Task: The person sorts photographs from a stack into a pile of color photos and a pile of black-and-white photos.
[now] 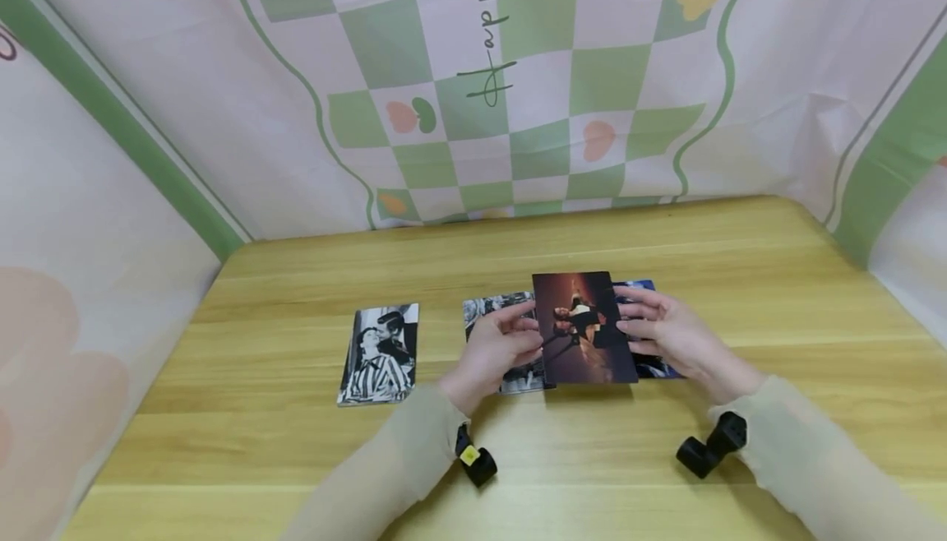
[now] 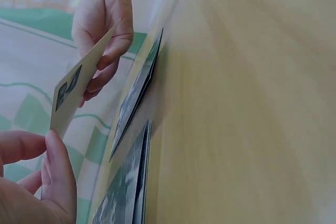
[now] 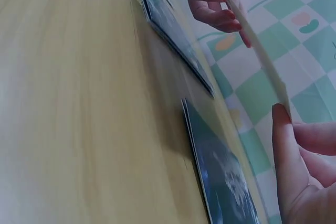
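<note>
Both hands hold up a photo card point(image 1: 584, 360) with a dark orange picture of two people. The left hand point(image 1: 496, 352) pinches its left edge between thumb and finger; the right hand point(image 1: 673, 335) pinches the right edge. In the left wrist view the card's pale back point(image 2: 86, 72) carries a small dark picture, and the card is raised off the table. Partly hidden behind it lie a black-and-white card pile point(image 1: 525, 378) on the left and a dark blue card pile point(image 1: 649, 286) on the right.
Farther left on the wooden table point(image 1: 222, 426) lies a black-and-white card point(image 1: 377, 360) of two people, one in stripes. A checked green-and-white cloth point(image 1: 473, 113) hangs behind the table's far edge. Black wrist cameras point(image 1: 477, 463) sit on both sleeves.
</note>
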The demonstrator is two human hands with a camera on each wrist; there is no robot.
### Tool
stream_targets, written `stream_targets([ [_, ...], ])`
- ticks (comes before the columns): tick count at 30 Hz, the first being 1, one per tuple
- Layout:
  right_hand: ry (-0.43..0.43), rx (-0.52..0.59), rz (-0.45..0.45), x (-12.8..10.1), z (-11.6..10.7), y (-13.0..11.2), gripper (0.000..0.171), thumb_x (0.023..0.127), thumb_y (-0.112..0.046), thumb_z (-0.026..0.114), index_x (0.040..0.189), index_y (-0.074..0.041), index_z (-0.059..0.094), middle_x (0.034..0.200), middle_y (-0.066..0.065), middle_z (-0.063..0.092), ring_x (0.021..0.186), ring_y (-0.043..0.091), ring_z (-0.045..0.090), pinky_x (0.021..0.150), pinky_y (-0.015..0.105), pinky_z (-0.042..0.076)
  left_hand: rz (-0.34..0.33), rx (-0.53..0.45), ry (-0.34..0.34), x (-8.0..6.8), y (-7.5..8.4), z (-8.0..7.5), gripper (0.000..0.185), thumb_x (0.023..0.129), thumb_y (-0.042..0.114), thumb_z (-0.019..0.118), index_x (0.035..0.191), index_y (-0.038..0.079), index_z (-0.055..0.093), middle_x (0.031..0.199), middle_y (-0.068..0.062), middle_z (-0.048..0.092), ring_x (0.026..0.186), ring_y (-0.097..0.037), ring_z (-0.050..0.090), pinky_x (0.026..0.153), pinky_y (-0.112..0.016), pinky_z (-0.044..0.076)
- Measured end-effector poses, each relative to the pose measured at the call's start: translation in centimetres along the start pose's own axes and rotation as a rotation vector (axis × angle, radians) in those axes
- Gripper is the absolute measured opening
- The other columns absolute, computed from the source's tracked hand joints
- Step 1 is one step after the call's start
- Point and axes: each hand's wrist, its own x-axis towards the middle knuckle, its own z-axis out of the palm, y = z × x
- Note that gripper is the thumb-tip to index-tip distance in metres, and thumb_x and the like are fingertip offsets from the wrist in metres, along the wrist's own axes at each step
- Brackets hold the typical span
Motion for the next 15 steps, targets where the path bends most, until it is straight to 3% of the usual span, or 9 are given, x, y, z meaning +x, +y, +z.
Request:
stream_targets([
  [6, 0.027, -0.050, -0.014, 0.1, -1.5, 0.4, 0.064, 0.095, -0.003, 0.050, 0.149, 0.002, 0.016, 0.102, -0.016, 0.055, 0.088, -0.005, 0.060, 0.076, 0.019, 0.056, -0.006, -0.003, 0.010, 0.9, -0.1, 1.7, 0.053, 0.084, -0.012, 0.058, 0.133, 0.008, 0.053, 0.092, -0.002, 0.057, 0.072, -0.009, 0.057, 0.070, -0.021, 0.058],
  [8, 0.027, -0.083, -0.005, 0.1, -2.0, 0.5, 0.066, 0.095, -0.004, 0.051, 0.149, 0.003, 0.015, 0.110, -0.007, 0.056, 0.088, -0.007, 0.059, 0.080, 0.019, 0.056, -0.012, 0.013, 0.019, 1.4, -0.3, 2.2, 0.054, 0.084, -0.012, 0.058, 0.133, 0.008, 0.053, 0.093, -0.003, 0.057, 0.072, -0.010, 0.057, 0.071, -0.021, 0.058],
  [11, 0.021, -0.131, 0.013, 0.1, -2.8, 0.6, 0.067, 0.094, -0.004, 0.052, 0.149, 0.004, 0.014, 0.128, 0.019, 0.049, 0.088, -0.009, 0.058, 0.082, 0.020, 0.056, -0.029, 0.033, 0.050, 2.2, -0.7, 3.0, 0.054, 0.082, -0.013, 0.059, 0.131, 0.009, 0.056, 0.091, -0.003, 0.058, 0.072, -0.012, 0.058, 0.071, -0.022, 0.059],
  [15, 0.028, -0.174, 0.025, 0.2, -3.6, 0.8, 0.069, 0.092, -0.003, 0.055, 0.148, 0.006, 0.015, 0.126, 0.025, 0.051, 0.086, -0.007, 0.059, 0.081, 0.022, 0.057, -0.027, 0.058, 0.091, 3.0, -1.4, 4.2, 0.051, 0.082, -0.015, 0.059, 0.128, 0.009, 0.058, 0.090, -0.005, 0.058, 0.071, -0.013, 0.059, 0.070, -0.025, 0.059],
])
